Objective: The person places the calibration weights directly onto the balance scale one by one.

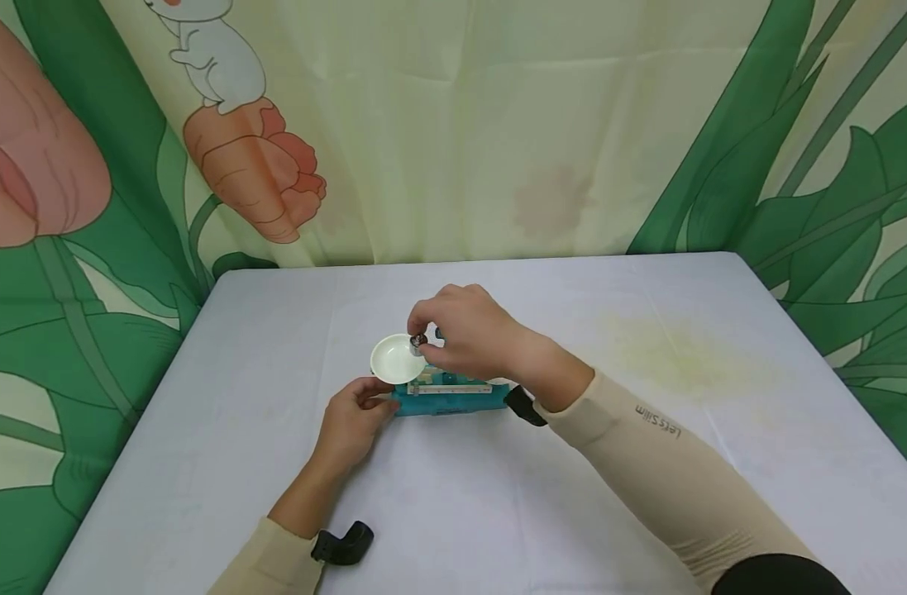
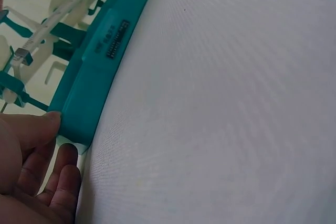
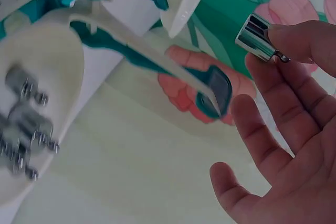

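Note:
A teal-and-white balance scale (image 1: 453, 403) stands on the table, with a ruler-like beam (image 2: 47, 24) along its front. My left hand (image 1: 358, 421) holds the left end of its base, thumb (image 2: 37, 128) on the upper edge and fingers curled by the end. Above the scale, my right hand (image 1: 471, 330) pinches a small shiny metal weight (image 3: 255, 38) with a knobbed end between thumb and fingers. In the head view the weight overlaps the edge of the left white pan (image 1: 393, 362). Several metal weights (image 3: 26, 121) lie in the other pan (image 3: 65, 61), mostly hidden behind my right hand in the head view.
A white cloth covers the table (image 1: 609, 496), which ends at a patterned curtain (image 1: 498, 132) behind. The scale's pointer arm (image 3: 157, 59) rises between the two pans. Black wrist bands (image 1: 343, 545) sit on the sleeves.

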{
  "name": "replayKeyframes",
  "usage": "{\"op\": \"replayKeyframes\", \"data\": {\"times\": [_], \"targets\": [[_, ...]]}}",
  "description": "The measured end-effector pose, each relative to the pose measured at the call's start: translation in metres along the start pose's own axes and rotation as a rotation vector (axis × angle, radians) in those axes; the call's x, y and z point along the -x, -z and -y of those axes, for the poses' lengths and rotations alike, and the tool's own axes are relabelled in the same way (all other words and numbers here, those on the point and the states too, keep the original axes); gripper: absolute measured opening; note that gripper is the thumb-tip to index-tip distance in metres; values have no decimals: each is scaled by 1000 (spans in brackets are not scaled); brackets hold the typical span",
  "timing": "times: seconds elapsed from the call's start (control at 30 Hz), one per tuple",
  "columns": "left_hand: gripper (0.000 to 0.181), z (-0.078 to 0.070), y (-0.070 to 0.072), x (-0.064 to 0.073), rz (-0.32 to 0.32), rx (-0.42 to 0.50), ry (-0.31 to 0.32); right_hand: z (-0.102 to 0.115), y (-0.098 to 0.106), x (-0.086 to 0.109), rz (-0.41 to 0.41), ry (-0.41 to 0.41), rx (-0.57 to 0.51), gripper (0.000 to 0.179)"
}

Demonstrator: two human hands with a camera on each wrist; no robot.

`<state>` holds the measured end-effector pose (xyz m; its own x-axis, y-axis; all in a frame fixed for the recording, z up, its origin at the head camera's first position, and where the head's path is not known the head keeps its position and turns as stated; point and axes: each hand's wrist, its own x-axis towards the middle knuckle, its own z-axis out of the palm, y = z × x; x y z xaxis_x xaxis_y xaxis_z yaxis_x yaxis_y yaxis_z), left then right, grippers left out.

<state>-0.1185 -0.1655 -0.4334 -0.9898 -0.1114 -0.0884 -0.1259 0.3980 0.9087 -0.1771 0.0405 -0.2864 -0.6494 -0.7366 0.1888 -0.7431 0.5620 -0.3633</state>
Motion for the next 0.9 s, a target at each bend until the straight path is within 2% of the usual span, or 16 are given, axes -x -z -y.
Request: {"op": "replayKeyframes", "data": {"times": [0.2, 0.4, 0.9], "targets": [[26, 0, 1, -1, 7, 20, -7, 6, -14, -17, 81, -38, 66, 13], [27, -1, 2, 0, 11, 41, 1, 9, -24, -26, 137, -89, 149, 13], [28, -1, 2, 0, 4, 40, -8, 11, -29, -30, 178, -119, 189, 14]]}}
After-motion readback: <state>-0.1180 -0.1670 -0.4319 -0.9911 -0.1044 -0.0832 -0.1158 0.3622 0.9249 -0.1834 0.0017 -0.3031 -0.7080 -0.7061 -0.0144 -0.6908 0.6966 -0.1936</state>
